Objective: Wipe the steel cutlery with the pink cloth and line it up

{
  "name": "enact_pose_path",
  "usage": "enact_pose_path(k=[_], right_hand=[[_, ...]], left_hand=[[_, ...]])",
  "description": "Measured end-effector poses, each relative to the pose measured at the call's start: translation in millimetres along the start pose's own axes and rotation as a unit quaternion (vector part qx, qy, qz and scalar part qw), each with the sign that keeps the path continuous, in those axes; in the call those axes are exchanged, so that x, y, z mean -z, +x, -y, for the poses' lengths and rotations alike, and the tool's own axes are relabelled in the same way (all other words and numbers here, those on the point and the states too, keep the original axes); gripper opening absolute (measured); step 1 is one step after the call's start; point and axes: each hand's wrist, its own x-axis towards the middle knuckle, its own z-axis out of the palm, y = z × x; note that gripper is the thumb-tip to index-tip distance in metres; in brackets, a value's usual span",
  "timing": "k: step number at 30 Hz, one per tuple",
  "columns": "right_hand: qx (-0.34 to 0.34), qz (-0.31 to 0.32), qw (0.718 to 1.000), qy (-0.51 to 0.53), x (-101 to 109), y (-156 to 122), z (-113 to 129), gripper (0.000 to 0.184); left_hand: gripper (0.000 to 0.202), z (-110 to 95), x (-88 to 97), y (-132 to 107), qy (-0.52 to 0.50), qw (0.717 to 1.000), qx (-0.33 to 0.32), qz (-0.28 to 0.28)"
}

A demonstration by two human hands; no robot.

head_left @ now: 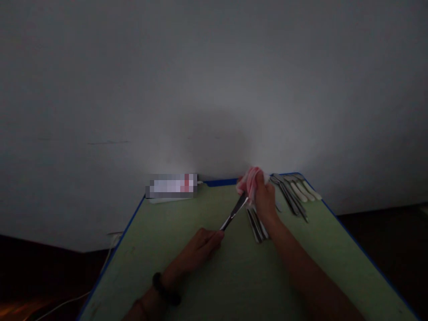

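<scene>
My left hand point(202, 246) is closed round the handle of a metal knife point(234, 214), which points up and to the right over the green table point(214, 285). My right hand point(264, 196) grips a red and white cloth point(249, 180) bunched round the far end of the knife. A dark bracelet sits on my left wrist. Just under my right hand lies a small bunch of metal cutlery point(257, 225) on the table.
A row of several cutlery pieces point(294, 194), some with white handles, lies at the table's far right corner. A blurred flat object point(171, 186) rests at the far left edge by the white wall. A white cable point(103, 263) hangs off the left side. The table has a blue rim.
</scene>
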Motion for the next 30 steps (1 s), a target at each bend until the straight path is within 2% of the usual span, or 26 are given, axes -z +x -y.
enact_pose_path(k=[3,6,9,12,17,20,22,26,28,30], right_hand=[[0.006,-0.039,0.999,0.030,-0.1,2.5,-1.4,0.062],[-0.011,-0.034,0.999,0.014,-13.2,-11.7,-10.2,0.065],[-0.053,0.036,0.998,-0.023,-30.8,-35.3,-22.3,0.069],[-0.069,0.089,0.993,-0.019,-43.4,-54.5,-30.4,0.063],[-0.108,0.166,0.972,0.124,-44.0,-51.6,-21.0,0.055],[-0.142,0.160,0.954,0.212,-39.2,-40.8,-16.7,0.051],[-0.157,0.139,0.954,0.214,-38.8,-40.1,-20.5,0.053],[-0.180,0.138,0.968,0.105,-49.1,-59.7,-37.1,0.058],[-0.178,0.134,0.971,0.087,-56.1,-71.6,-43.2,0.055],[-0.171,0.129,0.973,0.088,-59.6,-77.3,-44.3,0.053]], left_hand=[[0.057,-1.6,-0.9,-1.1,-0.001,1.000,0.006,0.008],[0.056,0.9,-1.1,0.7,0.002,1.000,0.012,0.001],[0.057,3.6,-0.1,3.6,-0.029,0.999,0.009,-0.013],[0.056,6.4,2.9,5.4,-0.078,0.996,0.020,-0.029],[0.063,17.6,6.8,9.3,-0.211,0.975,0.067,-0.006],[0.057,23.4,3.7,13.4,-0.273,0.960,0.064,0.018],[0.051,23.0,-0.9,14.9,-0.229,0.973,0.043,0.003],[0.045,14.3,-10.4,11.9,-0.056,0.993,-0.010,-0.104],[0.041,10.7,-12.8,8.9,0.062,0.988,-0.036,-0.134],[0.043,9.6,-13.3,6.8,0.180,0.972,-0.057,-0.142]])
